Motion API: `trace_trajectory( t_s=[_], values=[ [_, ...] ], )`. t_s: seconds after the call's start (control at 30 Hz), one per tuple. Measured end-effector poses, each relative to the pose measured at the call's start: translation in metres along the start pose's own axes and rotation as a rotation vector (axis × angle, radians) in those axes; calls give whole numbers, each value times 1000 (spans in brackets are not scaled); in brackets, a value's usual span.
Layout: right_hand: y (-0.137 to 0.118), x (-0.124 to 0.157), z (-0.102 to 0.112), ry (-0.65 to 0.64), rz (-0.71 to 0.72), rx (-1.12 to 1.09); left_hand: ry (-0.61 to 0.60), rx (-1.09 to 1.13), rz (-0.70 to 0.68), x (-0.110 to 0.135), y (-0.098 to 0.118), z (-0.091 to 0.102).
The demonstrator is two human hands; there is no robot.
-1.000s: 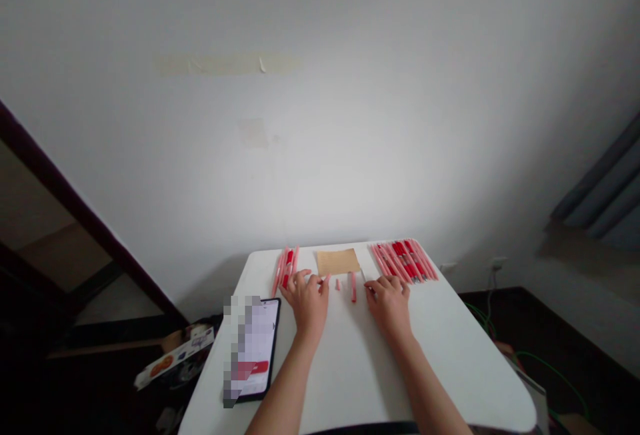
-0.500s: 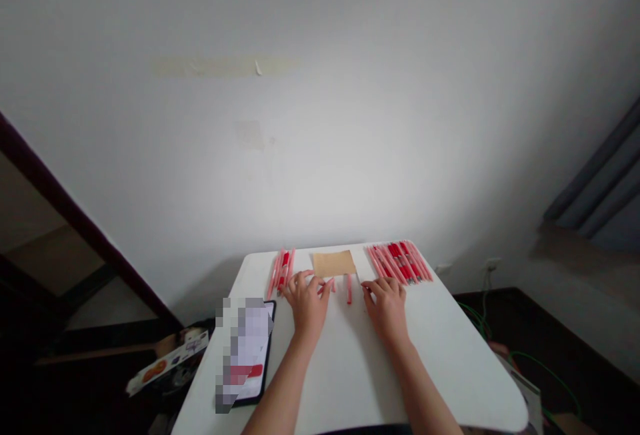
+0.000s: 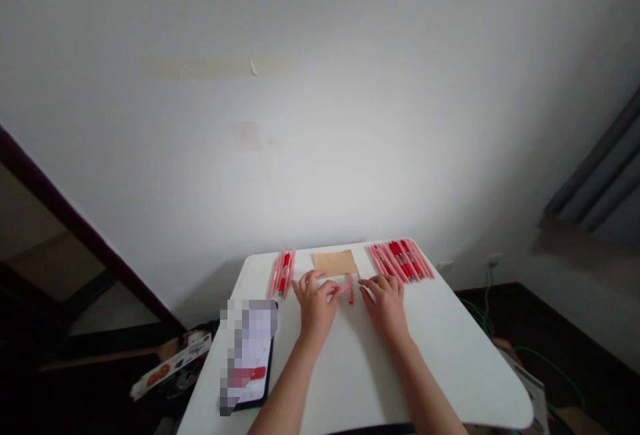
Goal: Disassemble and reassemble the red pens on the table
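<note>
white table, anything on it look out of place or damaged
No spill or clear damage shows. What stands out is a pink tube lying loose between the left hand and the right hand, apart from the pens lined up in side groups.

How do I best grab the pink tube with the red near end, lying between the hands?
I'd pinch the pink tube around its middle, coming from the right, finger and thumb across its narrow width. It's slim and points away from the person, and the left hand with a pink piece crowds its left side.
</note>
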State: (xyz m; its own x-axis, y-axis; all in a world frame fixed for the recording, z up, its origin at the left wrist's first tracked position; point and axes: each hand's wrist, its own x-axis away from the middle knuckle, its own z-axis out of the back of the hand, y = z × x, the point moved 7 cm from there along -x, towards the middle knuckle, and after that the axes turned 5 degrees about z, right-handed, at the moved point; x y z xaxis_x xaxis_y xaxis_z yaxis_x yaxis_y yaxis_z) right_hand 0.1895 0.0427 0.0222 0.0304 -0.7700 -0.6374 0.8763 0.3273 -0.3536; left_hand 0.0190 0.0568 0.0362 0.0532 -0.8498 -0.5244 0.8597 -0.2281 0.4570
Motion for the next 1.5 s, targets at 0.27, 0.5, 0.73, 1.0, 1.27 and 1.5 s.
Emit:
trace_trajectory(
  t_s=[0.27, 0.5, 0.73, 1.0, 1.27, 1.5],
  values=[
    [-5, 1, -5, 3, 105, -36, -46, 66, -2, 1, 7, 0],
    [0, 2, -5, 46, 91, -76, -65, 61, -14, 2, 5, -3],
    [15, 4, -8, 110, 58, -109, -34, 35, 24, 1, -5, -7],
    [16, 3, -7, 103, 35, -139, -25, 58, 15, 2, -3, -4],
    [19, 3, -7, 141, 18, -173, -4, 76, 4, 1, -4, -4],
    [23, 3, -13, 115, 6, -194, 23, 126, -39, 0, -2, 0]
  ],
)
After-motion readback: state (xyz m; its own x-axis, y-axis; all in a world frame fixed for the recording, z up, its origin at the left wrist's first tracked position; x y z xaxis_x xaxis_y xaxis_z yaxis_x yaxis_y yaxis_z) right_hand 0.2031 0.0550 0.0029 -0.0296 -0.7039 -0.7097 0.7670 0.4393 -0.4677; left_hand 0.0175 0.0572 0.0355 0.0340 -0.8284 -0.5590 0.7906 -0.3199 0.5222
